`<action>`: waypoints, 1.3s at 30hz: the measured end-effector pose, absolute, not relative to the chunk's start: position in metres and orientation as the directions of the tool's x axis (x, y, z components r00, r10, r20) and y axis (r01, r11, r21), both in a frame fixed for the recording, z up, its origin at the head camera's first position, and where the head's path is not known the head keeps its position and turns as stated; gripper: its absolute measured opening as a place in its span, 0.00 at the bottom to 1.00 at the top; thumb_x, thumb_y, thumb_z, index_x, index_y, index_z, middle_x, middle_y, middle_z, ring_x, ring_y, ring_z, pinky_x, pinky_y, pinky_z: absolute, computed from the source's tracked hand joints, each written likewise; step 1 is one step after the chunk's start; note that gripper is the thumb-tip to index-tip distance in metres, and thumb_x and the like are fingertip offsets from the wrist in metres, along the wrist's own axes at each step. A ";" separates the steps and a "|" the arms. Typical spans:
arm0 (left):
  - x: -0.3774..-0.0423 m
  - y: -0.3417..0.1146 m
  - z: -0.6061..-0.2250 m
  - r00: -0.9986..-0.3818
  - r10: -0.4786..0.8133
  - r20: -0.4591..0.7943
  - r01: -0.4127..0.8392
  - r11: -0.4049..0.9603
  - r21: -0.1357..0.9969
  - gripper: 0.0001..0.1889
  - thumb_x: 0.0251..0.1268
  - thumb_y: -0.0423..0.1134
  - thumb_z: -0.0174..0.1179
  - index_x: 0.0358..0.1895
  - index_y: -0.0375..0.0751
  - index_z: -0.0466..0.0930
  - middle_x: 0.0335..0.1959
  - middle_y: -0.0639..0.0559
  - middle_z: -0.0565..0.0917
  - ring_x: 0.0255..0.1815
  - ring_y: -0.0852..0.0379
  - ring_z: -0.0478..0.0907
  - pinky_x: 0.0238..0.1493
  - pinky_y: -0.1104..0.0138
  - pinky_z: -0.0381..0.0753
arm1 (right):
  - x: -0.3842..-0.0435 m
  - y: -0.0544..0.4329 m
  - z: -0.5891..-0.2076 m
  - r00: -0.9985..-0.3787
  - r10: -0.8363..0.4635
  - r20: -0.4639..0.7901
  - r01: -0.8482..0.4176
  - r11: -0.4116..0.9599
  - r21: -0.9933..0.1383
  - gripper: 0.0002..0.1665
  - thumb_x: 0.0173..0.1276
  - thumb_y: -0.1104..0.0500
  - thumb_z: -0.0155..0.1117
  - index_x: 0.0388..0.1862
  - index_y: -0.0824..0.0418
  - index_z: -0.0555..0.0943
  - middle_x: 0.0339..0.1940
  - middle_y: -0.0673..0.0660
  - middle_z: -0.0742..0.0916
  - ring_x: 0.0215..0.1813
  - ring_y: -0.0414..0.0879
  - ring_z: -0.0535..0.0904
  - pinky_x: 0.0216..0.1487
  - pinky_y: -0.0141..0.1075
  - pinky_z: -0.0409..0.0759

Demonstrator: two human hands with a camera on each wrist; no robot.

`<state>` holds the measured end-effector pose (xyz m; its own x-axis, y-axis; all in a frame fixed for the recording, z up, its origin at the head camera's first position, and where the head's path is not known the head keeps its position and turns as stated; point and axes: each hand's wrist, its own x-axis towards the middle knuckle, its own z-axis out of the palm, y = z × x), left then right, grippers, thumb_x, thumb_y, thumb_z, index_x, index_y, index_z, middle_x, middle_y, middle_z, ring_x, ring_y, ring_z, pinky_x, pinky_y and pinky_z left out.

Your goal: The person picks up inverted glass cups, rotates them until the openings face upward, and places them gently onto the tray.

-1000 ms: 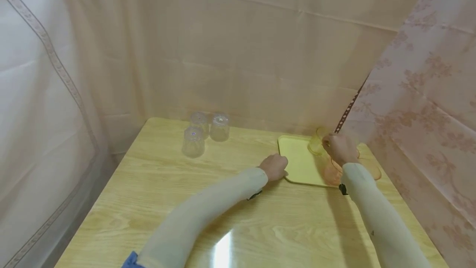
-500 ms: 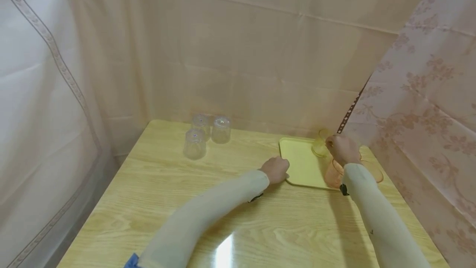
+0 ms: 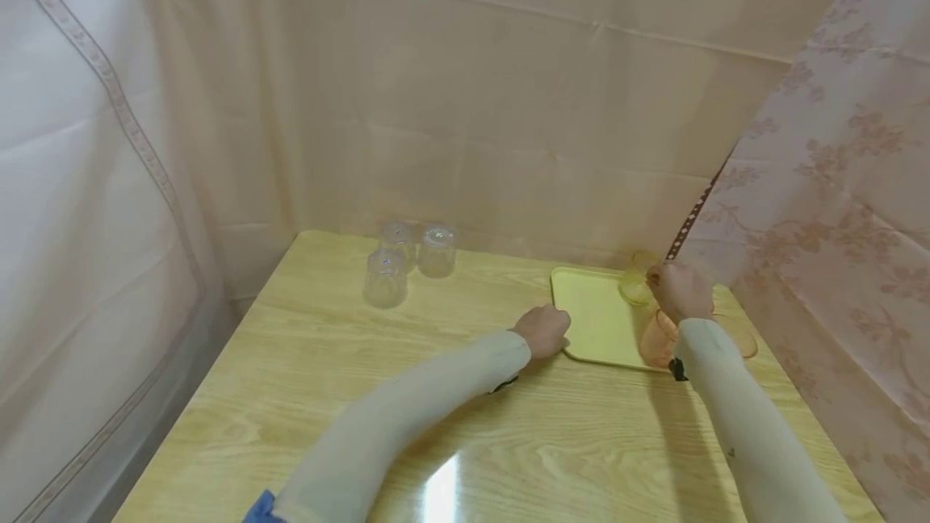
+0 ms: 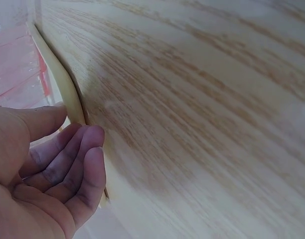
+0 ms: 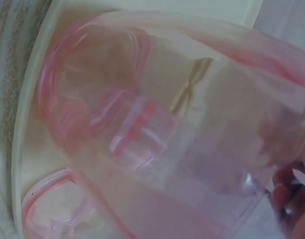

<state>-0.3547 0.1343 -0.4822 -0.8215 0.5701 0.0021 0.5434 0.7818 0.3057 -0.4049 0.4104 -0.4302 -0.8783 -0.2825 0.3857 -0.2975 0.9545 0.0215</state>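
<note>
Pinching the left edge of a yellow tray (image 3: 590, 315) near its front corner, the person's left hand (image 3: 542, 331) has its thumb on one side of the rim and the other fingers close together on the other side. The right hand (image 3: 681, 290) is over the right part of the tray with its fingers bent – whether they pinch something, one cannot tell. Just beside these fingers, on the tray, is a yellow see-through cup (image 3: 634, 289); nearer to the person is an orange see-through cup (image 3: 657, 342), partly hidden by the right sleeve (image 3: 748, 418). To the right of this sleeve shows a curved orange rim (image 3: 754, 344). In the right wrist view, a pinkish see-through vessel (image 5: 157, 114) fills most of the space, and fingertips appear beside its end – if they touch it is not clear. The tray lies on the right back part of a wood-patterned table (image 3: 334, 402). Well apart, at the left back, three clear glasses (image 3: 385, 282) stand close together before a beige cloth (image 3: 472, 103).
</note>
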 end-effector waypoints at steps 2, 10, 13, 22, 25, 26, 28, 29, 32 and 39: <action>-0.355 0.135 -0.482 -0.820 0.572 -0.003 0.543 0.780 0.311 0.09 0.71 0.44 0.67 0.38 0.42 0.86 0.24 0.58 0.80 0.23 0.63 0.72 0.27 0.72 0.75 | -0.405 0.411 -0.429 -0.884 -0.278 0.376 -0.291 0.957 0.024 0.05 0.66 0.66 0.68 0.29 0.60 0.86 0.25 0.58 0.85 0.25 0.52 0.77 0.26 0.53 0.77; -0.353 0.136 -0.479 -0.819 0.573 -0.033 0.534 0.781 0.324 0.09 0.73 0.43 0.65 0.42 0.40 0.86 0.28 0.56 0.83 0.23 0.64 0.72 0.27 0.74 0.75 | -0.399 0.409 -0.429 -0.888 -0.249 0.386 -0.271 0.963 -0.002 0.12 0.64 0.65 0.73 0.46 0.68 0.88 0.39 0.67 0.89 0.36 0.62 0.84 0.33 0.58 0.81; -0.353 0.136 -0.479 -0.816 0.576 -0.039 0.534 0.779 0.329 0.10 0.73 0.43 0.65 0.42 0.40 0.86 0.29 0.56 0.84 0.23 0.64 0.72 0.26 0.74 0.75 | -0.396 0.408 -0.430 -0.868 -0.255 0.426 -0.289 0.957 -0.017 0.15 0.63 0.66 0.73 0.48 0.67 0.86 0.38 0.67 0.88 0.35 0.62 0.83 0.31 0.57 0.79; -0.354 0.134 -0.480 -0.814 0.580 -0.037 0.534 0.772 0.345 0.09 0.73 0.43 0.65 0.41 0.40 0.86 0.29 0.55 0.85 0.22 0.64 0.73 0.26 0.74 0.75 | -0.389 0.394 -0.427 -0.847 -0.295 0.443 -0.359 0.931 -0.066 0.13 0.64 0.67 0.72 0.47 0.66 0.85 0.36 0.65 0.88 0.35 0.60 0.84 0.34 0.54 0.80; -0.354 0.133 -0.480 -0.812 0.583 -0.028 0.538 0.766 0.352 0.09 0.73 0.43 0.65 0.41 0.39 0.86 0.29 0.55 0.85 0.22 0.65 0.73 0.26 0.75 0.75 | -0.386 0.386 -0.427 -0.845 -0.317 0.432 -0.383 0.921 -0.073 0.12 0.64 0.67 0.72 0.47 0.66 0.85 0.35 0.64 0.89 0.34 0.59 0.84 0.34 0.54 0.81; -0.353 0.133 -0.480 -0.811 0.585 -0.023 0.541 0.764 0.351 0.10 0.73 0.43 0.65 0.42 0.39 0.86 0.30 0.55 0.85 0.22 0.65 0.73 0.26 0.75 0.75 | -0.385 0.384 -0.428 -0.840 -0.328 0.432 -0.395 0.916 -0.072 0.12 0.64 0.67 0.72 0.47 0.66 0.86 0.35 0.63 0.89 0.34 0.58 0.84 0.33 0.54 0.81; -0.353 0.132 -0.481 -0.809 0.587 -0.019 0.544 0.761 0.354 0.10 0.74 0.43 0.65 0.42 0.39 0.86 0.30 0.54 0.85 0.22 0.65 0.73 0.26 0.76 0.75 | -0.382 0.377 -0.429 -0.834 -0.347 0.429 -0.414 0.908 -0.070 0.12 0.65 0.66 0.73 0.47 0.65 0.86 0.34 0.62 0.89 0.32 0.57 0.85 0.30 0.52 0.81; -0.353 0.132 -0.481 -0.808 0.589 -0.018 0.545 0.759 0.357 0.10 0.74 0.43 0.64 0.42 0.39 0.86 0.31 0.54 0.86 0.22 0.65 0.73 0.26 0.76 0.75 | -0.380 0.374 -0.430 -0.831 -0.357 0.427 -0.423 0.904 -0.067 0.11 0.65 0.66 0.73 0.47 0.65 0.87 0.34 0.61 0.90 0.31 0.56 0.84 0.28 0.50 0.81; -0.353 0.131 -0.483 -0.805 0.593 -0.017 0.549 0.755 0.359 0.10 0.74 0.42 0.64 0.43 0.38 0.86 0.33 0.53 0.87 0.22 0.65 0.73 0.26 0.77 0.75 | -0.374 0.365 -0.434 -0.829 -0.378 0.411 -0.446 0.892 -0.078 0.11 0.66 0.65 0.73 0.47 0.64 0.87 0.35 0.60 0.89 0.30 0.54 0.84 0.25 0.48 0.80; -0.353 0.128 -0.484 -0.804 0.594 0.002 0.558 0.754 0.346 0.09 0.73 0.43 0.65 0.42 0.39 0.86 0.32 0.54 0.87 0.24 0.65 0.75 0.27 0.76 0.76 | -0.361 0.349 -0.446 -0.825 -0.422 0.376 -0.479 0.875 -0.070 0.10 0.65 0.65 0.74 0.44 0.62 0.88 0.36 0.58 0.88 0.33 0.53 0.84 0.31 0.48 0.82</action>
<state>-0.3533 0.1284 -0.4840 -0.8045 0.5940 0.0018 0.5577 0.7543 0.3463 -0.3611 0.3487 -0.4461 -0.8249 -0.4218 0.3763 -0.4794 0.8748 -0.0703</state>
